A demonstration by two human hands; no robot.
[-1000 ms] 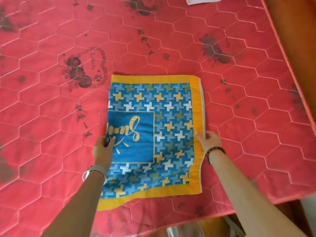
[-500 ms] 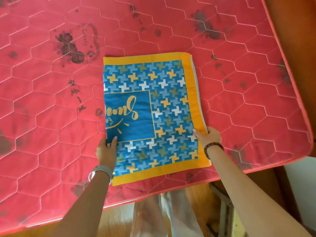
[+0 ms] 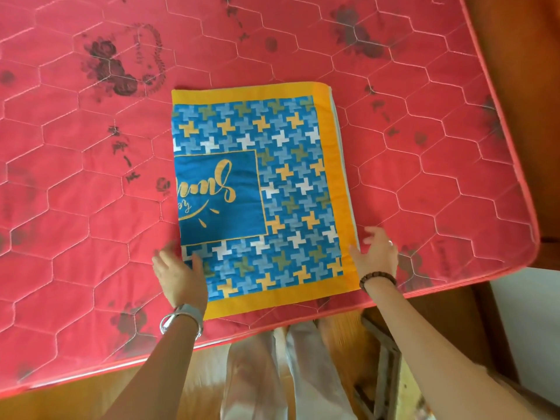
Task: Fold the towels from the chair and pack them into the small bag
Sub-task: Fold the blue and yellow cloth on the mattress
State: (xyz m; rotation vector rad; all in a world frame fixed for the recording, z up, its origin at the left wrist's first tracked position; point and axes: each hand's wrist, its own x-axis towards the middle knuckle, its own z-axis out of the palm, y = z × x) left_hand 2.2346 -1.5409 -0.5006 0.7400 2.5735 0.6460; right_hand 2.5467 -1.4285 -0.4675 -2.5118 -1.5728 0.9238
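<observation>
A folded towel (image 3: 291,192), blue with pinwheel shapes, a yellow border and a dark blue panel of yellow script, lies flat on the red quilted mattress (image 3: 91,207) near its front edge. The left hand (image 3: 178,274) rests at the towel's lower left edge, fingers straight and slightly blurred, gripping nothing. The right hand (image 3: 375,253) sits at the lower right edge, fingers spread and relaxed, thumb against the yellow border.

Single head-worn wide-angle view, steeply downward, close above the mattress (image 3: 91,244) by its near edge.
</observation>
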